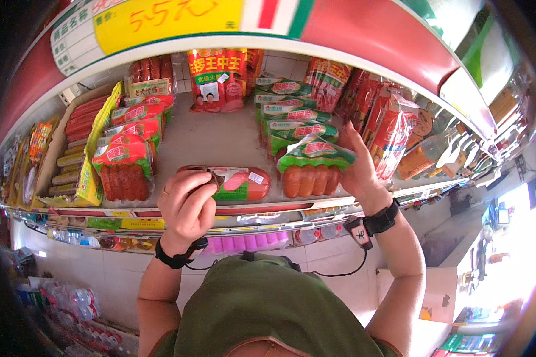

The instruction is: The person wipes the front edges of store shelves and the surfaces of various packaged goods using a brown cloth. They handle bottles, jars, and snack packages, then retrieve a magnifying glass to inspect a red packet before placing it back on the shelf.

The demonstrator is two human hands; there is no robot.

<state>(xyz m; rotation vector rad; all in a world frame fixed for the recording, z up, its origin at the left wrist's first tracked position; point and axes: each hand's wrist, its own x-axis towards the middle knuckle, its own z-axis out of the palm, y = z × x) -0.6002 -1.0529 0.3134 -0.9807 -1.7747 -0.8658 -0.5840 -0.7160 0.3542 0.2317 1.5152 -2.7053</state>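
My left hand (187,203) has its fingers curled at the left end of a packaged ham sausage (241,183) that lies along the shelf's front; something small and dark shows at the fingertips, and whether they grip it is unclear. Fingers raised, my right hand (361,165) touches or nearly touches the right side of the front green-topped sausage pack (311,180). Behind that pack stand several green-topped packs (301,129) in a row. Red-topped sausage packs (123,172) form another row left of my left hand.
A yellow-edged carton (102,147) of sausages stands at the left. Red sausage bags (391,134) stand right of my right hand, and a red bag (219,80) stands at the back. The upper shelf's red edge (366,31) crosses above; the lower shelf rail (268,208) runs in front.
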